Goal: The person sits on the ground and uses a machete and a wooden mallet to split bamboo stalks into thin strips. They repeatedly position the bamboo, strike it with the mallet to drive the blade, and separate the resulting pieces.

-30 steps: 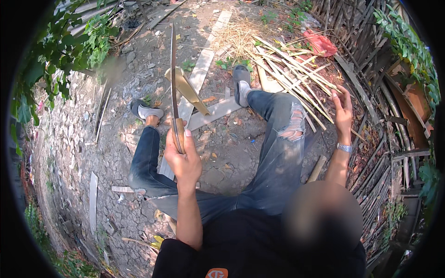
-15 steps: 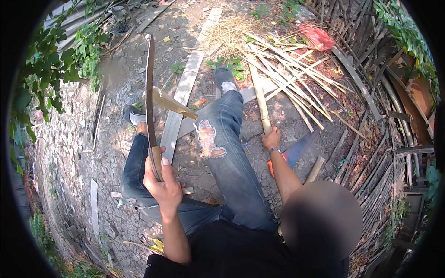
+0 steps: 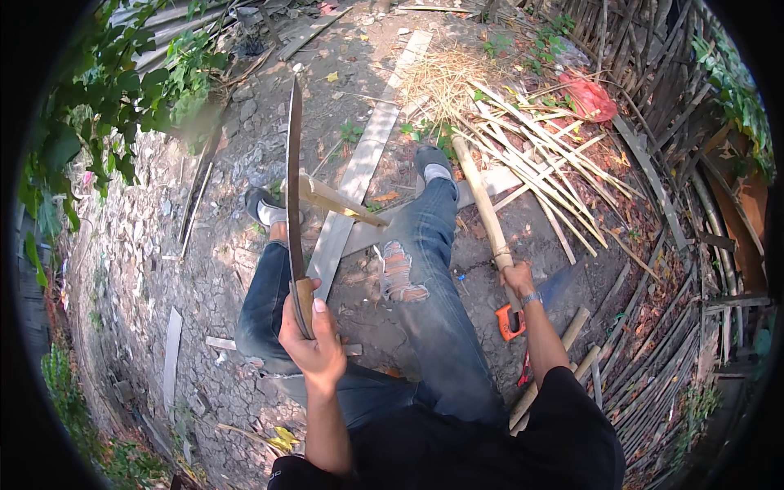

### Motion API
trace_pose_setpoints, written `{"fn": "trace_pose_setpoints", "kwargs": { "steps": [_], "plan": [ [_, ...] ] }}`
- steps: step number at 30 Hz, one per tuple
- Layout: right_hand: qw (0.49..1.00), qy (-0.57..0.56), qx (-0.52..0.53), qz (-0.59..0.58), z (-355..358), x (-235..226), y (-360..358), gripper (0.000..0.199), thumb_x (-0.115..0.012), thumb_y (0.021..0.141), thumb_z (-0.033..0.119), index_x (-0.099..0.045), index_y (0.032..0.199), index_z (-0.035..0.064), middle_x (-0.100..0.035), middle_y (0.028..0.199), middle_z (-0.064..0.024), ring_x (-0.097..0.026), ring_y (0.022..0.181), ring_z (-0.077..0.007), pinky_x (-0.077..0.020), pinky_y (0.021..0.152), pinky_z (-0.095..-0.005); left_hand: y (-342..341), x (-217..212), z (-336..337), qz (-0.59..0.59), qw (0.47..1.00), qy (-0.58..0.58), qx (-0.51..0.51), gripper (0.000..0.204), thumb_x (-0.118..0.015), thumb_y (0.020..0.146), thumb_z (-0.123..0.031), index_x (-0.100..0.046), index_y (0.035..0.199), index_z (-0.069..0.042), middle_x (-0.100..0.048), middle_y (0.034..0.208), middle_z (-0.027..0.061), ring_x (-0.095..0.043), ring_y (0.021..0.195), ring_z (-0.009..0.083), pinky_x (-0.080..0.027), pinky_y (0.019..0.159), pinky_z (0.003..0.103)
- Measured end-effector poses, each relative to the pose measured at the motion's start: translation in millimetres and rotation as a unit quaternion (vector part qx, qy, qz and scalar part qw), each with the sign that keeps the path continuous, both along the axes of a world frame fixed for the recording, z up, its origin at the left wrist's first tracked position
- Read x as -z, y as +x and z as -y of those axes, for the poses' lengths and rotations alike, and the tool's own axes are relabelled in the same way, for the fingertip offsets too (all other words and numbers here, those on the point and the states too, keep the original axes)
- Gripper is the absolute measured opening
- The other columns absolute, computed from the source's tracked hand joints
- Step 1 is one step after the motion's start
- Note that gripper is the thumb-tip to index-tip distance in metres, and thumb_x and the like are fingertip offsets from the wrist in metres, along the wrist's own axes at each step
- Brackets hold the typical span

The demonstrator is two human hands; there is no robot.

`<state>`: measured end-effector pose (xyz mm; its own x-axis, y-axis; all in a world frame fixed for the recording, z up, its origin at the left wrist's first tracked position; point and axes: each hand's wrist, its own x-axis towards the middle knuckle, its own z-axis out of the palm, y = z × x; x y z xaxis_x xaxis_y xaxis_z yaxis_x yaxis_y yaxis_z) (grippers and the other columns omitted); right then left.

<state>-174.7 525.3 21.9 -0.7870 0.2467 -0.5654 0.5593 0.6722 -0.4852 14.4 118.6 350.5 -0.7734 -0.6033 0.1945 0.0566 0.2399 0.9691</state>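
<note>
My left hand [image 3: 317,345] is closed around the wooden handle of a machete [image 3: 295,188], whose long dark blade points away from me, upright in view. On the right, my right hand [image 3: 519,280] grips a bamboo pole [image 3: 483,200] near its near end. The pole slants away to the left, its far end close to my shoe and the pile of split strips. Beside my right wrist lies a handsaw [image 3: 508,322] with an orange handle; my forearm partly covers it. A thick piece of split bamboo [image 3: 341,201] stands slanted between my legs.
Split bamboo strips [image 3: 547,175] and pale shavings [image 3: 445,77] lie ahead right, near a red plastic bag [image 3: 588,96]. Flat boards [image 3: 371,151] cross the cracked ground. More bamboo lengths [image 3: 572,331] rest by my right arm. Stacked sticks [image 3: 653,359] line the right side; leafy plants [image 3: 90,122] hang left.
My right hand has raised the bamboo pole and drawn it nearer, so its near end shows past my fingers. More of the saw's orange handle shows. My left hand still holds the machete upright.
</note>
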Motion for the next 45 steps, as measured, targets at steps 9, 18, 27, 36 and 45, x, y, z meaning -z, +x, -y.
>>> {"fn": "trace_pose_setpoints", "kwargs": {
  "steps": [9,18,27,36,45],
  "plan": [
    [0.891,-0.1,-0.005,-0.444,-26,-350,-1,0.036,-0.084,0.086,0.028,-0.067,0.1,-0.0006,-0.066,0.077,-0.0042,-0.062,0.067,-0.0126,-0.0493,0.06,-0.0298,-14,-13,-14,-0.047,0.997,-0.054,-0.012,0.025,-0.061,0.102,-0.014,-0.066,0.118,0.005,-0.065,0.083,0.0044,-0.057,0.073,0.0093,-0.047,0.067,0.029],
    [0.9,0.111,-0.243,-0.345,-3,-485,46,0.032,-0.081,0.075,0.017,-0.066,0.095,-0.0031,-0.068,0.076,-0.0136,-0.068,0.071,-0.0238,-0.0547,0.07,-0.0375,-30,-27,-26,-0.089,0.994,-0.067,-0.014,0.022,-0.063,0.101,-0.016,-0.066,0.109,0.004,-0.065,0.073,0.0096,-0.06,0.066,0.0149,-0.049,0.064,0.035],
    [0.878,-0.081,-0.132,-0.452,-73,-506,23,0.018,-0.07,0.084,0.011,-0.06,0.095,0.0036,-0.059,0.072,-0.0009,-0.056,0.056,-0.0109,-0.0469,0.051,-0.028,-36,-31,8,-0.076,0.995,-0.061,0.017,0.025,-0.063,0.101,-0.019,-0.066,0.107,0.005,-0.064,0.072,0.0111,-0.058,0.066,0.0161,-0.049,0.066,0.036],
    [0.778,-0.329,-0.11,-0.524,-74,-576,46,0.042,-0.073,0.089,0.019,-0.053,0.123,0.0022,-0.058,0.093,-0.0042,-0.06,0.082,-0.0148,-0.0507,0.074,-0.0304,-39,-39,37,-0.029,0.992,-0.121,0.038,0.025,-0.062,0.101,-0.018,-0.066,0.108,0.006,-0.065,0.076,0.0093,-0.057,0.07,0.0134,-0.049,0.068,0.034],
    [0.778,-0.327,-0.181,-0.504,4,-532,92,0.06,-0.073,0.081,0.021,-0.049,0.13,-0.0034,-0.058,0.088,-0.0087,-0.061,0.067,-0.0178,-0.0489,0.06,-0.0286,-37,-37,22,-0.055,0.989,-0.135,0.04,0.031,-0.061,0.102,-0.025,-0.07,0.115,0.002,-0.065,0.078,0.0109,-0.051,0.075,0.0221,-0.043,0.083,0.038]
  ]
}}
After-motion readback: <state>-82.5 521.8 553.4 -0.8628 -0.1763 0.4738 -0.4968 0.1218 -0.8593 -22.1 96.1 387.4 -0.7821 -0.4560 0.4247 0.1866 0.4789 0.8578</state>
